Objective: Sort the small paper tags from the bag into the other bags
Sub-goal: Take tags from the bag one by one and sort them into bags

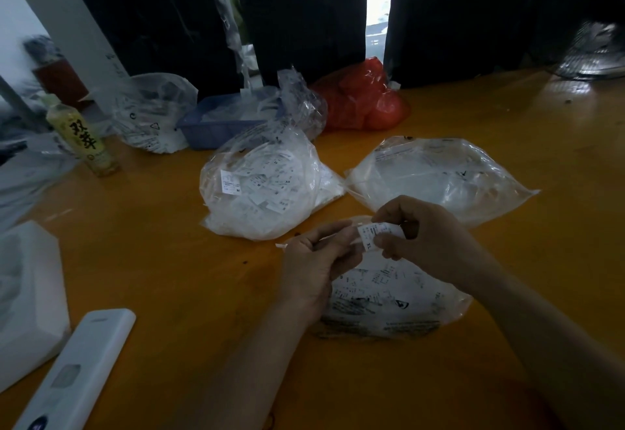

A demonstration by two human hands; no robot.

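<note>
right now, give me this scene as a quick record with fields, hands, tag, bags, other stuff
left hand: pinches paper tags
right hand: pinches tag marked XL
near bag: clear, under the hands, printed tags inside
middle bag: clear, bulging with tags
right bag: clear, white contents
behind: red bag, blue tray, bottle
surface: orange table
</note>
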